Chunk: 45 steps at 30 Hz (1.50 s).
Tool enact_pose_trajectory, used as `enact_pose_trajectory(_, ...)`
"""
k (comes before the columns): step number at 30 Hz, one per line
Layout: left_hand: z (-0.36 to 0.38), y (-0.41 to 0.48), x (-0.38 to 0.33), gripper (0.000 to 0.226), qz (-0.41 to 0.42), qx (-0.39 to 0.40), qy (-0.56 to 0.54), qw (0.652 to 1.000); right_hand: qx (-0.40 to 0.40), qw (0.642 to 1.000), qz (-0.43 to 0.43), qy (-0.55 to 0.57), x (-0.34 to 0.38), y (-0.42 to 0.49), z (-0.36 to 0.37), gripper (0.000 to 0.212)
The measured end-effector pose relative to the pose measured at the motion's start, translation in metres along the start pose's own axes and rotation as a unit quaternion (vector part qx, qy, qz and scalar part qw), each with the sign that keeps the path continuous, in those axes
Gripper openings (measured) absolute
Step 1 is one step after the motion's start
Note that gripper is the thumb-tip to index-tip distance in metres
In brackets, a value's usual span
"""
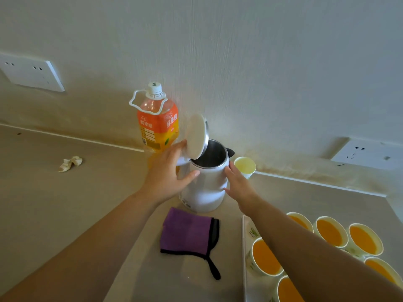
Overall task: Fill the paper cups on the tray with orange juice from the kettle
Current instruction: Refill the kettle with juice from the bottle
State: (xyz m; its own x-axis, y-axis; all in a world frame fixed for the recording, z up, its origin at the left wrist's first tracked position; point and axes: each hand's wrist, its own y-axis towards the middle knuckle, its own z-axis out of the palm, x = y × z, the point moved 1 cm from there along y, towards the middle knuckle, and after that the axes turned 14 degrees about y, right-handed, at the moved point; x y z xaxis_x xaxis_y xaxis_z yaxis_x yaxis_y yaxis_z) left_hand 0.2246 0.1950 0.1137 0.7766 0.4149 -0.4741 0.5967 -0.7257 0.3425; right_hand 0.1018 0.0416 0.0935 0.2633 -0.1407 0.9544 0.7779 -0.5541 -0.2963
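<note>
The kettle (205,192) stands near the back edge of the counter (65,203), close to the wall. Its lid (196,136) is swung up on the handle side, so the dark inside is open to view. Whether any juice is left in it cannot be told.

The bottle (158,125) stands just behind it, capped, handy for a refill. The tray (247,227) lies toward the near right corner. The cups (265,256) on it that show are all full of orange juice, so the pouring looks nearly or fully done. One more cup (245,165) stands off the tray, just right of the spout, pale inside. A cloth (187,232) lies in front of the kettle, likely for spills.

The left grip (168,175) is spread wide, fingertips against the raised lid and thumb on the kettle wall, probably to prop or close the lid. The right grip (239,184) is flat, its straight fingers touching the kettle's right side, seemingly to steady it. Neither clasps anything.
</note>
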Motion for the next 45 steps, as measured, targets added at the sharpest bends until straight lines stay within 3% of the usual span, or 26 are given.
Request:
enact_pose_trajectory(3, -0.011, -0.003, 0.008, 0.058, -0.099, -0.010, -0.129, 0.987, -0.037, 0.999, 0.014, -0.012, 0.017, -0.007, -0.006, 0.035)
enact_pose_trajectory(7, -0.029, 0.020, 0.027, 0.061, -0.228, -0.109, -0.140, 0.957, -0.158, 0.984, -0.068, -0.039, 0.061, -0.013, -0.012, 0.034)
enact_pose_trajectory(11, -0.044, 0.061, 0.044, 0.089, -0.292, -0.133, -0.160, 0.934, -0.105, 0.967, -0.203, -0.115, 0.130, -0.009, 0.013, 0.020)
enact_pose_trajectory(12, -0.045, 0.068, 0.047, 0.092, -0.296, -0.133, -0.149, 0.934, -0.079, 0.961, -0.222, -0.146, 0.143, -0.006, 0.024, 0.021)
enact_pose_trajectory(15, -0.046, 0.087, 0.048, 0.066, -0.270, -0.125, -0.120, 0.947, -0.010, 0.920, -0.277, -0.278, 0.168, 0.013, 0.061, 0.034)
enact_pose_trajectory(18, -0.038, 0.099, 0.063, 0.084, -0.253, -0.108, -0.104, 0.956, 0.015, 0.844, -0.311, -0.436, 0.184, 0.035, 0.090, 0.049)
enact_pose_trajectory(20, -0.029, 0.102, 0.078, 0.089, -0.253, -0.099, -0.102, 0.957, 0.025, 0.817, -0.310, -0.485, 0.195, 0.047, 0.103, 0.055)
enact_pose_trajectory(25, -0.028, 0.097, 0.081, 0.087, -0.272, -0.124, -0.106, 0.948, 0.078, 0.795, -0.282, -0.531, 0.201, 0.069, 0.131, 0.046)
enact_pose_trajectory(29, -0.040, 0.073, 0.080, 0.086, -0.268, -0.146, -0.102, 0.947, 0.050, 0.805, -0.331, -0.489, 0.191, 0.063, 0.145, 0.039)
enact_pose_trajectory(33, -0.051, 0.036, 0.076, 0.092, -0.251, -0.144, -0.096, 0.952, 0.023, 0.810, -0.345, -0.474, 0.183, 0.044, 0.156, 0.048)
enact_pose_trajectory(45, -0.065, -0.083, 0.034, 0.076, -0.279, -0.207, -0.087, 0.933, 0.036, 0.693, -0.374, -0.615, 0.156, -0.046, 0.173, 0.064)
